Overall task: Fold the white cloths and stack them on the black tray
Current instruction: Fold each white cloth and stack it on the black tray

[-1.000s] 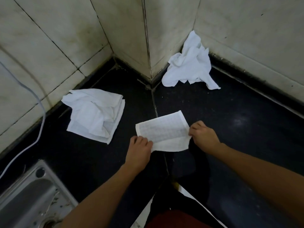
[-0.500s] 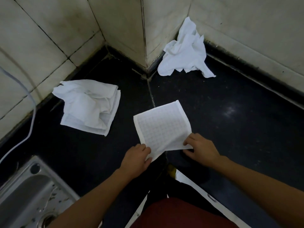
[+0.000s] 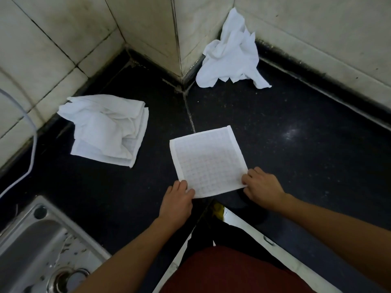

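Opened flat since earlier, the cloth (image 3: 208, 162) is pinched along its 6 o'clock edge by left grip (image 3: 176, 199) and right grip (image 3: 261, 186); uneven lifting could skew folding.

White flat cloth (image 3: 208, 163), woven in a small raised grid with a plain smooth hem, looks matt against the glossy, finely speckled black stone worktop (image 3: 296, 166). A second cloth (image 3: 105, 130) at the worktop's left edge and a third cloth (image 3: 230, 58) in its back corner are soft and creased. Wall tiles (image 3: 53, 39) are glazed and stained, the sink (image 3: 31, 240) spotted brushed metal, the cable (image 3: 33, 144) smooth white plastic.
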Available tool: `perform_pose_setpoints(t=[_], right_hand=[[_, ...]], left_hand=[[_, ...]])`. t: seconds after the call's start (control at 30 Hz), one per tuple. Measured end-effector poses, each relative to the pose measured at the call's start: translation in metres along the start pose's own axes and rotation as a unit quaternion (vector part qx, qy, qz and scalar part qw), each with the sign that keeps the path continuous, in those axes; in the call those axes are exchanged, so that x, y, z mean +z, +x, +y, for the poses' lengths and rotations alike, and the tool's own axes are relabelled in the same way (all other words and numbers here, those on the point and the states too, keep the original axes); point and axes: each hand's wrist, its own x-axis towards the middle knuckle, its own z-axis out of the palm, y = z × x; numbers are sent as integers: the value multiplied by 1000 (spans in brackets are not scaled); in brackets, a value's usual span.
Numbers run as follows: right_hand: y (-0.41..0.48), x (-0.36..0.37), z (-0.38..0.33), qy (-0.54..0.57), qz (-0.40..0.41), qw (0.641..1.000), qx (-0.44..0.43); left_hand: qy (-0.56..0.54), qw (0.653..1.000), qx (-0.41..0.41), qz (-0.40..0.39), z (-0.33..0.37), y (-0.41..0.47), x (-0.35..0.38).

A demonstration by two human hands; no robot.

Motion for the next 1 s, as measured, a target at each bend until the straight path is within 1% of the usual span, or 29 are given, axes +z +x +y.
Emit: perform_pose_setpoints(t=[0.07, 0.13, 0.23, 0.3, 0.37, 0.43, 0.5, 0.57, 0.6, 0.67, 0.7, 0.73, 0.8, 0.9, 0.97, 1.0], right_hand=[[-9, 4, 1, 13, 45, 999, -24], [-15, 5, 0, 29, 72, 996, -38], [-18, -5, 0, 71, 88, 992, -49], [-19, -14, 1, 119, 77, 989, -34], [-18, -24, 4, 175, 47, 983, 10], [-15, -33, 6, 235, 37, 970, 41], [-10, -39, 10, 278, 33, 958, 55], [-4, -43, 16, 331, 18, 941, 74], [0, -44, 19, 369, 10, 925, 88], [8, -47, 25, 448, 3, 886, 115], [14, -49, 27, 483, 5, 866, 128], [20, -51, 27, 514, 11, 846, 142], [34, -52, 26, 557, 32, 812, 171], [59, -48, 21, 565, 62, 793, 221], [76, -44, 18, 545, 81, 797, 245], [82, -43, 17, 525, 87, 808, 254]], left_hand=[[6, 1000, 14, -2, 1, -4, 1], [4, 1000, 27, -2, 2, -10, 2], [-25, 999, 36, 11, 1, -17, -3], [-39, 998, 36, 21, -1, -21, -8], [-49, 998, 34, 29, -4, -21, -13], [-55, 997, 31, 34, -11, -20, -16], [-74, 996, 34, 38, -16, -19, -18], [-134, 990, 31, 45, -19, -20, -18], [-176, 983, 11, 46, -20, -20, -20], [-279, 958, -57, 32, -21, -19, -26], [-343, 933, -105, 28, -21, -17, -32], [-406, 900, -154, 28, -22, -13, -37], [-486, 841, -233, 40, -29, 0, -40], [-539, 784, -302, 66, -41, 25, -37], [-562, 752, -336, 76, -47, 40, -34], [-571, 740, -348, 75, -49, 47, -33]])
